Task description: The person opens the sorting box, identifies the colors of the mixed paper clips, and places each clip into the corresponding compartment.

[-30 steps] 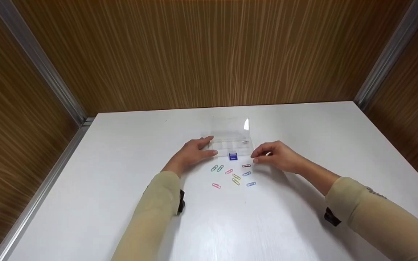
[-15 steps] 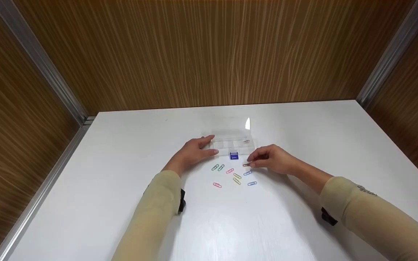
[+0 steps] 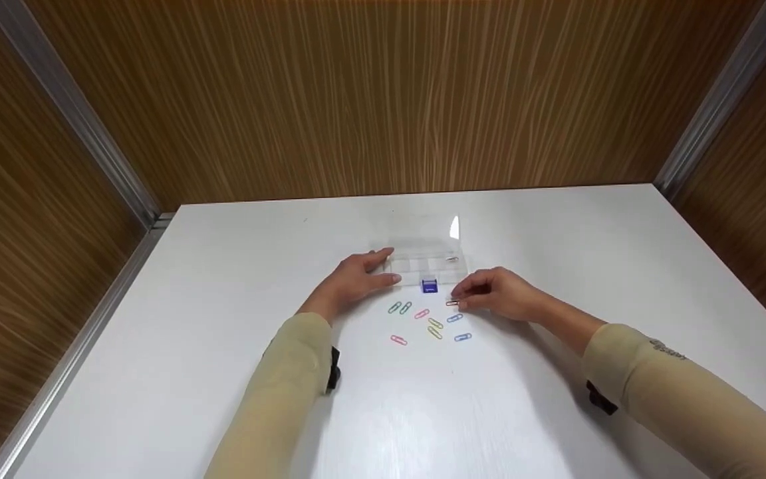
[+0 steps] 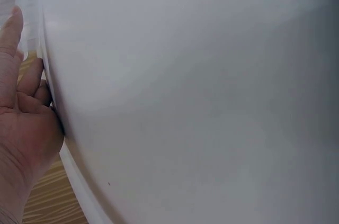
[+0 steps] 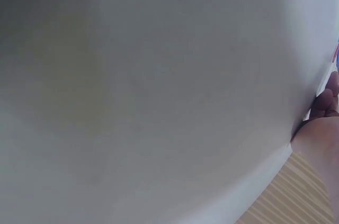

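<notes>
A clear plastic box point(image 3: 415, 277) with compartments stands mid-table, lid raised at the back and a blue latch point(image 3: 429, 287) at its front. My left hand point(image 3: 354, 278) holds the box by its left end, thumb at the front edge and a finger toward the back. At the box's front right, my right hand point(image 3: 499, 293) has thumb and fingertips at the right end of a dark red paper clip point(image 3: 452, 303), pinching it close over the table. Another small clip point(image 3: 452, 259) shows in the right rear compartment. The right fingers are partly cut off in the right wrist view.
Loose paper clips lie in front of the box: green clips point(image 3: 394, 307), pink clips point(image 3: 399, 340), yellow clips point(image 3: 435, 332) and blue clips point(image 3: 463, 337). Wood-patterned panels point(image 3: 416, 100) close off the white table point(image 3: 237, 266) at the back and both sides.
My right hand has moved left and slightly down from beside the box's front corner to the dark red paper clip, and its fingers now cover the clip's right end. The left hand stays put.
</notes>
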Available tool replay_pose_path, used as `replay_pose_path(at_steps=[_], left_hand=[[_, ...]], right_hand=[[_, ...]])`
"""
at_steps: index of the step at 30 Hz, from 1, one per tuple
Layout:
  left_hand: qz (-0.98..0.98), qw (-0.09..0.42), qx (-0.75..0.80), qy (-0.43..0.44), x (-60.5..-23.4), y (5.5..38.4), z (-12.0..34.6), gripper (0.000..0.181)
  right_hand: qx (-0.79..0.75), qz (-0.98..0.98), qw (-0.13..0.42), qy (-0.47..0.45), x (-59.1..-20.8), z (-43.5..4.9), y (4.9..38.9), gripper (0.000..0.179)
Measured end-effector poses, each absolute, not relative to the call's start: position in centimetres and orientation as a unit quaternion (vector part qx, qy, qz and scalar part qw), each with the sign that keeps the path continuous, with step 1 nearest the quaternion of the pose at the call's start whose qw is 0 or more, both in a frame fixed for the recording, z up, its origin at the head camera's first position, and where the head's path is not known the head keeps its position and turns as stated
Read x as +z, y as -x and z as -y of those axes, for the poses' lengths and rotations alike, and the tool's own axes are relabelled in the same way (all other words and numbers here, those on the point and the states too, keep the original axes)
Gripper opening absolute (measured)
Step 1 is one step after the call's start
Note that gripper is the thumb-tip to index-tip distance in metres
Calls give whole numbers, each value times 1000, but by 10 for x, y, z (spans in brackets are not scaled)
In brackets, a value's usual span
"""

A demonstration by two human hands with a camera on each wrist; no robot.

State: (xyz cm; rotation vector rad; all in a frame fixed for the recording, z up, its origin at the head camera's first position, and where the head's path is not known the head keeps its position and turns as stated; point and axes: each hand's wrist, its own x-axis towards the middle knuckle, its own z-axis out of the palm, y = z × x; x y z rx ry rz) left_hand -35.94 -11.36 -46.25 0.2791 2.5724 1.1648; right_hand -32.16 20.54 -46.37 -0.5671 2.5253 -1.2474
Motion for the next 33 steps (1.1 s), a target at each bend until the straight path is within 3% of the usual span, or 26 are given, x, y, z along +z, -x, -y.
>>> replay_pose_path(at_steps=[33], left_hand=[[-896, 153, 407, -87, -458, 356, 111, 74]], right_hand=[[-395, -890, 117, 197, -466, -203, 321, 12]])
